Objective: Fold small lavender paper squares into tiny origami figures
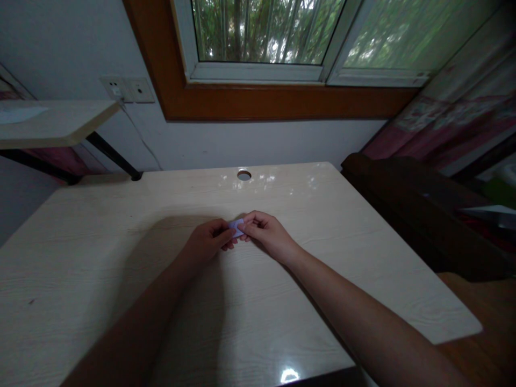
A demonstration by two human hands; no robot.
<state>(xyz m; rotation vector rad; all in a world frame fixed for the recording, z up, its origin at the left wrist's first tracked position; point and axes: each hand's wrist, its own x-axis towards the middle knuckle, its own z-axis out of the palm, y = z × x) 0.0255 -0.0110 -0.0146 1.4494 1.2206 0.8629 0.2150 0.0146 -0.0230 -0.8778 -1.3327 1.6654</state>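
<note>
Between my two hands is a small, pale purple piece that looks like folded paper point(236, 227), raised a little over the wood-grain desk point(274, 301). My left hand point(212, 235) pinches its left end between thumb and fingers. The right end is gripped by my right hand point(262, 230), thumb on top. Fingers cover both ends of the piece, so only its middle shows.
At the far edge the desktop has a round cable hole point(244, 176). A raised shelf point(60, 123) on black legs stands at the left. Beyond are a wall socket point(127, 90) with a cord and a window point(262, 32). Dark brown furniture point(403, 204) borders the right side.
</note>
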